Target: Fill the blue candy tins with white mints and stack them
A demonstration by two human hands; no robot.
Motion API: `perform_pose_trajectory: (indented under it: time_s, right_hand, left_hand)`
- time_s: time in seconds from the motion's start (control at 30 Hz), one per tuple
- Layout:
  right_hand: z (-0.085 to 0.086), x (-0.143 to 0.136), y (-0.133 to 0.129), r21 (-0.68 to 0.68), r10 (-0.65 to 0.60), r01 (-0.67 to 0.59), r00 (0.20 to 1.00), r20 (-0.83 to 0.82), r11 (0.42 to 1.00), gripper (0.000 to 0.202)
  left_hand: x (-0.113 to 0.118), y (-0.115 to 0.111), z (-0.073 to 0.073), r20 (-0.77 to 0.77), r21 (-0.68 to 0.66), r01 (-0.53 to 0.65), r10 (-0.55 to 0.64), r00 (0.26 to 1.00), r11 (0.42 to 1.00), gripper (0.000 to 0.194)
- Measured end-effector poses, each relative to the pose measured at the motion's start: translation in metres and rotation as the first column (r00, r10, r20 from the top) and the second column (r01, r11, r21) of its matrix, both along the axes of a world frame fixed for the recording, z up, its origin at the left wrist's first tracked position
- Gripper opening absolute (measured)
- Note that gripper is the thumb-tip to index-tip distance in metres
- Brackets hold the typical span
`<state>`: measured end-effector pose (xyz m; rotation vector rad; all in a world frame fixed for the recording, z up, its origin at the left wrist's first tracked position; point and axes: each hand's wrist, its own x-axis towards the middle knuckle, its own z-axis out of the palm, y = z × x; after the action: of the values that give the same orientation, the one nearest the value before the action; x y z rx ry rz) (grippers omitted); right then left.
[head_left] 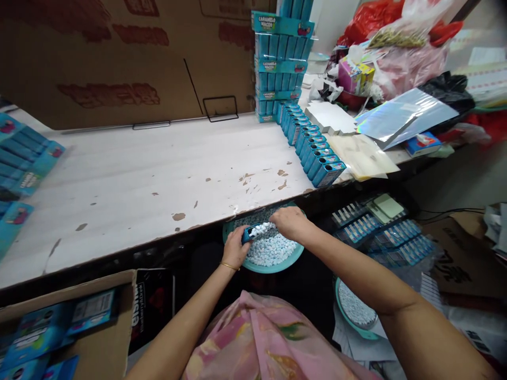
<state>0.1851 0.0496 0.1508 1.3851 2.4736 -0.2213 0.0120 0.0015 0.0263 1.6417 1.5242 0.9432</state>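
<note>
My left hand [235,248] is wrapped round a small blue candy box [246,235], tilted with its open end toward the right. My right hand [292,222] is closed at the other side, on what looks like a small scoop heaped with white candies [262,229]; its handle is hidden in the fist. The heap reaches into the mouth of the box. Both hands are above a turquoise basin [270,271], which holds many small white and pale blue candies [273,252] and sits just below the table edge.
On the white table [158,174], a row of upright blue boxes [312,145] runs toward stacked display trays [279,66]. A large cardboard box [130,58] stands behind. At lower right are a second basin [370,333] and more packs [407,240]; at lower left, an open carton [106,338].
</note>
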Motion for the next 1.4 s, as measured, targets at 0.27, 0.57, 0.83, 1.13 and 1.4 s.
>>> perform_pose_trajectory:
  time_s: [0.27,0.57,0.83,1.13,1.4]
  right_hand:
    - [0.008,-0.003,0.001,0.02,0.011,-0.011,1.0,0.026,1.0,0.028]
    - [0.003,-0.009,-0.018,0.142,0.126,-0.126,0.992,0.012,0.982,0.023]
    - [-0.001,0.026,-0.011,0.099,-0.006,0.005,1.0,0.005,0.995,0.025]
    - [-0.134,0.026,-0.011,-0.18,-0.411,0.402,0.912,-0.013,0.898,0.032]
    - [-0.178,0.005,-0.009,-0.317,-0.531,0.439,0.781,-0.329,0.841,0.03]
  left_hand:
    - [-0.004,0.003,-0.006,-0.014,-0.032,0.002,-0.002,1.0,1.0,0.039]
    - [-0.001,0.002,-0.009,-0.077,0.001,0.051,-0.051,0.996,0.999,0.037]
    - [-0.008,0.002,-0.014,0.015,0.019,-0.003,0.003,1.0,1.0,0.036]
    - [-0.037,-0.011,0.007,0.117,-0.113,-0.226,0.239,0.964,0.968,0.043]
    - [-0.044,-0.014,0.005,0.142,-0.106,-0.294,0.307,0.941,0.95,0.044]
